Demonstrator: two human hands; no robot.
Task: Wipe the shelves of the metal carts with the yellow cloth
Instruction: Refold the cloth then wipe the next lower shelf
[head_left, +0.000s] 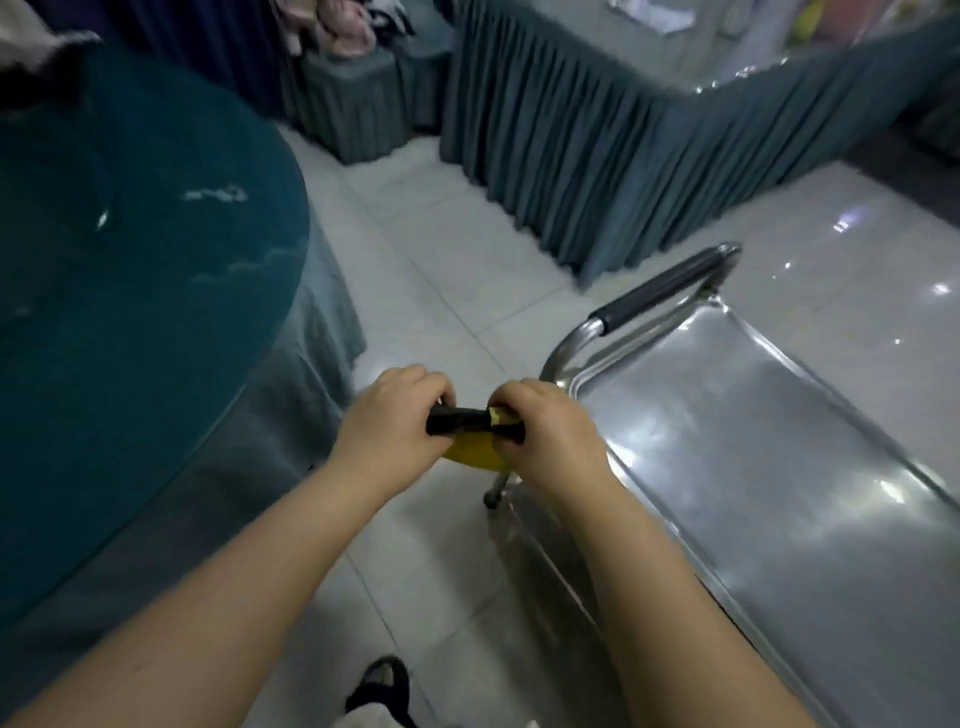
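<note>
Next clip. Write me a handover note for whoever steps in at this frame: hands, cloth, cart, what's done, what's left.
Left-hand grip: curled round one end of a short black bar.
Right-hand grip: curled round the bar's other end, a bit of yellow showing at its fingers.
Yellow cloth: hangs bunched under the bar, between the hands, not on any shelf.
Metal cart: to the right, its top shelf shiny.
Done: cannot tell whether any shelf was wiped.
Left: bring the cloth onto the top shelf, wipe it, then any lower shelves.
</note>
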